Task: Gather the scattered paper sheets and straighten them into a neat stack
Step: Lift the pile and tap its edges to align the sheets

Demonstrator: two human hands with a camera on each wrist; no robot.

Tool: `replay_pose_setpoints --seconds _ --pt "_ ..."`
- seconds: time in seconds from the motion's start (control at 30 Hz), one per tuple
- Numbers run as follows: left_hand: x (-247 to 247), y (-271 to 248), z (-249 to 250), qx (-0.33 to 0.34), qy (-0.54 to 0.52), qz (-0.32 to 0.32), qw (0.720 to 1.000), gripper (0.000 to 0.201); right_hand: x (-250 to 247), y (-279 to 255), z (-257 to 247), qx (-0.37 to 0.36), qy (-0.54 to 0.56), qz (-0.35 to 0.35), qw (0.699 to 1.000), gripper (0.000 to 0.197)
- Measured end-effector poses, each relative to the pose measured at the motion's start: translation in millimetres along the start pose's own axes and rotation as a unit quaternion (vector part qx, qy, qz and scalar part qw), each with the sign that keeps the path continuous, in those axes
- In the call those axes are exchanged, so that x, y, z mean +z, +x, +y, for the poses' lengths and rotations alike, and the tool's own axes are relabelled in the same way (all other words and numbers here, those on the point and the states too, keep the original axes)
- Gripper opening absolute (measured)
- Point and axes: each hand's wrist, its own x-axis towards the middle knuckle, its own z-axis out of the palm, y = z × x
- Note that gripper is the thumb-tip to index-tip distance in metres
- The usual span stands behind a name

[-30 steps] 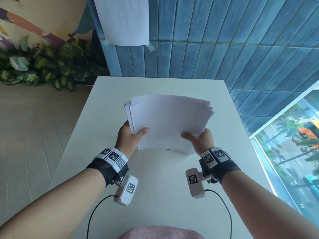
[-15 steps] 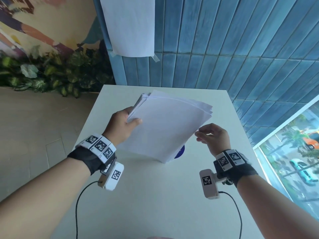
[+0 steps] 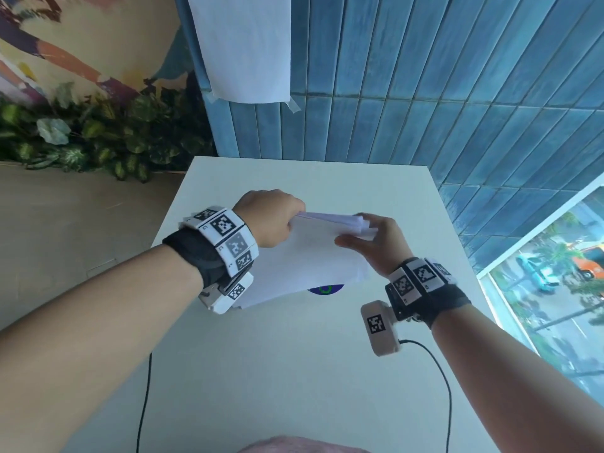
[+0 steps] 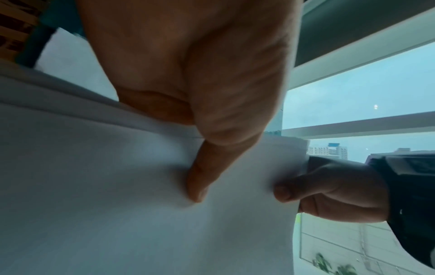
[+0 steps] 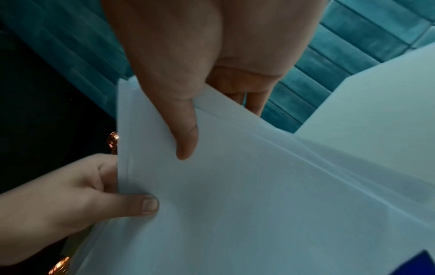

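Note:
A bundle of white paper sheets [image 3: 304, 256] stands on edge over the white table [image 3: 294, 371], its top edge still uneven. My left hand [image 3: 271, 220] grips the top left corner, thumb on the near face and fingers behind. My right hand [image 3: 366, 237] pinches the top right corner the same way. In the left wrist view the left thumb [image 4: 200, 178] presses the sheets [image 4: 117, 195], with the right hand [image 4: 317, 189] at their far edge. The right wrist view shows the right thumb [image 5: 183, 134] on the paper [image 5: 259, 195] and the left hand [image 5: 70, 195] opposite.
A blue round sticker [image 3: 325, 289] lies on the table just under the sheets' lower edge. A white sheet [image 3: 245, 47] is taped to the blue tiled wall behind. Plants [image 3: 81, 138] line the floor at left; a window [image 3: 555, 289] runs along the right.
The bundle has been turned from lying tilted in both hands to standing on edge. My right hand let go half a second ago and now pinches the top right corner again.

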Motion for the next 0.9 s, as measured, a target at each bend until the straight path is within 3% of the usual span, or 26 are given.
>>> replay_pose_setpoints --seconds 0.1,0.2,0.33,0.37,0.47,0.5,0.63,0.73,0.83,0.9 --pt "7.0 4.7 15.4 0.015 0.019 -0.015 1.000 0.015 -1.9 -8.7 16.9 0.047 0.059 0.048 0.996 0.019" --pt "20.7 5.7 23.3 0.023 -0.007 -0.010 1.000 0.023 -6.2 -16.7 29.5 0.088 0.074 0.053 0.992 0.019" --pt "36.7 -2.2 7.8 0.012 -0.062 -0.002 0.998 0.026 -10.2 -24.9 51.4 0.126 0.073 0.062 0.987 0.072" --pt "39.2 -6.5 -0.1 0.000 -0.070 -0.003 0.998 0.024 -12.8 -26.3 56.9 0.125 0.073 0.062 0.988 0.075" --pt "46.6 -21.9 -29.1 -0.061 -0.111 -0.006 0.992 0.014 -24.2 -33.3 57.8 0.109 0.064 0.066 0.990 0.020" --pt "50.4 -27.1 -40.1 -0.084 -0.138 -0.002 0.987 0.010 -26.8 -35.1 57.5 0.099 0.060 0.066 0.991 0.010" --pt "70.2 -42.0 -70.8 -0.113 -0.288 0.061 0.949 0.006 -24.2 -35.1 58.7 0.077 0.081 0.051 0.992 0.009" --pt "80.1 -45.7 -75.5 -0.124 -0.341 0.125 0.924 0.009 -19.0 -31.5 57.7 0.072 0.098 0.049 0.991 0.007" --pt "80.4 -47.4 -79.2 -0.147 -0.413 0.218 0.872 0.016 -20.3 -28.8 53.2 0.068 0.126 0.056 0.988 0.011" --pt "78.9 -48.3 -82.3 -0.164 -0.465 0.242 0.836 0.028 -24.7 -27.4 46.9 0.066 0.150 0.062 0.985 0.011"
